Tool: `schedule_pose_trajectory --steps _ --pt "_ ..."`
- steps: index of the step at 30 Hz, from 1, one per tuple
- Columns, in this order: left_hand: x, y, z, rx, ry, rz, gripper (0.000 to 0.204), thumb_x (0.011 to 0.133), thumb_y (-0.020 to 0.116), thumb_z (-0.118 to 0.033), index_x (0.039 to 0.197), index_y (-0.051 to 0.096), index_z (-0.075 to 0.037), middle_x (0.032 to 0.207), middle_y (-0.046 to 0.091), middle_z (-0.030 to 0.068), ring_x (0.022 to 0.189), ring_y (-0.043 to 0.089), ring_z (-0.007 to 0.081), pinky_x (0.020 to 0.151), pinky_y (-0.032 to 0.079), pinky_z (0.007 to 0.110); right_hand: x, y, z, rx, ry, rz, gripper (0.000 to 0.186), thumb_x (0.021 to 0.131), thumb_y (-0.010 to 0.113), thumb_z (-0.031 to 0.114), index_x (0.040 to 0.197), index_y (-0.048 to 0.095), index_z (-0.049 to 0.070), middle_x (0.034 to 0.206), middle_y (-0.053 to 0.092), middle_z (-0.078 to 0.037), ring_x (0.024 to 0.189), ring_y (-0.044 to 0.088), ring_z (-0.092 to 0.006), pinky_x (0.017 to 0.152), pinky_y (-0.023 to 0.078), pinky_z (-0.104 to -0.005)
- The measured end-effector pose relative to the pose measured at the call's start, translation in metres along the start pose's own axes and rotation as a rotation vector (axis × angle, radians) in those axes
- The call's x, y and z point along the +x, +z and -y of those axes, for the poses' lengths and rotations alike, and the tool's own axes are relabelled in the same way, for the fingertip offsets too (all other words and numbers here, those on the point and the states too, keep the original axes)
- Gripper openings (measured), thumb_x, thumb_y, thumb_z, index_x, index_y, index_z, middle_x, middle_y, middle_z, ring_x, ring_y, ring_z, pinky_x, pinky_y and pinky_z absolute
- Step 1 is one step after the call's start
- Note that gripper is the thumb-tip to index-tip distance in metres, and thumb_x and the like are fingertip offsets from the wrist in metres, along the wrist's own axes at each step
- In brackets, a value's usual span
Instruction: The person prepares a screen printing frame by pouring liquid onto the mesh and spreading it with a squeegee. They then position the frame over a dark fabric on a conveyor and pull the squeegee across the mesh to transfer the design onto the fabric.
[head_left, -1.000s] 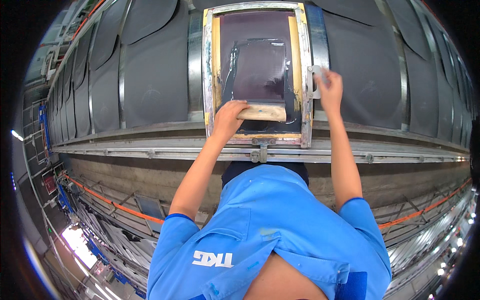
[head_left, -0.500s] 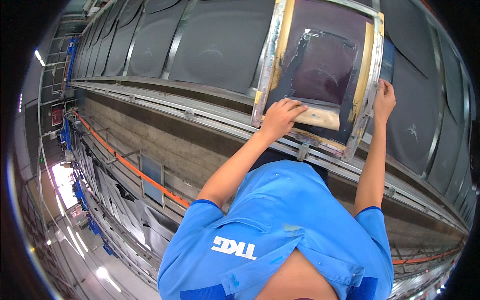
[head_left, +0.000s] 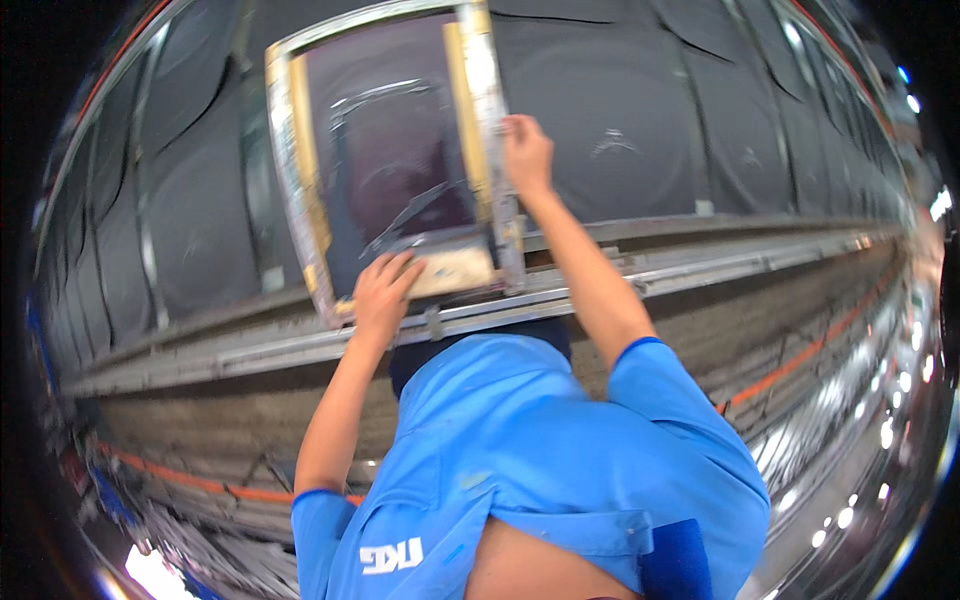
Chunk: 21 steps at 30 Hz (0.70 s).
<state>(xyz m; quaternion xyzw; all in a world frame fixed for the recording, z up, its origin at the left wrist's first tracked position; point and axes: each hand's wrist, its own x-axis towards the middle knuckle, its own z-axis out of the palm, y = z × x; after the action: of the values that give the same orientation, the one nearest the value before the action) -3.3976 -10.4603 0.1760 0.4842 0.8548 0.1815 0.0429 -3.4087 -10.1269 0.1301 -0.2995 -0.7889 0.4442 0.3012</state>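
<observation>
A screen-printing frame with metal sides lies over the long table in front of me. Tan tape strips run along the inside of both its sides, and its dark mesh carries streaks of wet-looking ink. At the near end of the mesh sits a squeegee with a pale wooden handle. My left hand is closed on the left end of that handle. My right hand has its fingers closed at the right side of the frame, the fingertips partly hidden.
Dark sheet panels line the table on both sides of the frame. A metal rail runs along its near edge, close to my waist. Behind me, an orange bar borders another row of racks.
The view has turned, so the frame sits further left in the picture. The squeegee has come closer to the frame's near end, my left hand with it. My right hand stays at the frame's right side.
</observation>
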Motion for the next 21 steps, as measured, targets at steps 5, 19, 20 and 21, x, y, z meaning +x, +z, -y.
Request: schedule_pose_trajectory --steps 5,19,20,21 --pt "-0.003 -0.030 0.026 -0.142 -0.113 0.064 0.055 0.074 0.068 0.004 0.127 0.066 -0.011 0.122 0.069 0.0105 0.111 0.064 0.0315 0.094 0.051 0.041 0.006 0.001 0.007 0.031 0.043 0.000 0.020 0.099 0.058 0.018 0.103 0.066 0.000 0.091 0.070 -0.024 0.087 0.069 -0.0414 0.075 0.053 -0.0457" --pt "0.082 -0.036 0.099 -0.498 -0.239 0.697 0.043 0.069 0.085 -0.018 0.106 0.074 0.000 0.093 0.074 0.0152 0.086 0.070 0.0220 0.081 0.053 0.038 0.004 0.009 0.001 -0.168 0.085 0.070 0.023 0.099 0.056 0.022 0.105 0.068 0.003 0.102 0.071 -0.022 0.099 0.066 -0.0418 0.084 0.052 -0.0495" --pt "0.088 -0.024 0.112 -0.586 -0.212 0.808 0.045 0.067 0.086 -0.017 0.108 0.074 -0.002 0.094 0.075 0.0126 0.087 0.069 0.0217 0.082 0.054 0.037 0.003 0.006 0.005 -0.181 0.125 0.126 0.024 0.099 0.057 0.024 0.105 0.070 0.004 0.105 0.070 -0.021 0.101 0.066 -0.0409 0.085 0.052 -0.0494" --pt "0.102 -0.020 0.117 -0.663 -0.259 0.933 0.047 0.066 0.086 -0.016 0.109 0.074 -0.002 0.095 0.076 0.0093 0.088 0.069 0.0204 0.082 0.054 0.036 0.005 -0.002 0.010 -0.402 0.067 0.166 0.026 0.099 0.059 0.028 0.107 0.071 0.006 0.110 0.068 -0.020 0.106 0.063 -0.0393 0.087 0.051 -0.0482"
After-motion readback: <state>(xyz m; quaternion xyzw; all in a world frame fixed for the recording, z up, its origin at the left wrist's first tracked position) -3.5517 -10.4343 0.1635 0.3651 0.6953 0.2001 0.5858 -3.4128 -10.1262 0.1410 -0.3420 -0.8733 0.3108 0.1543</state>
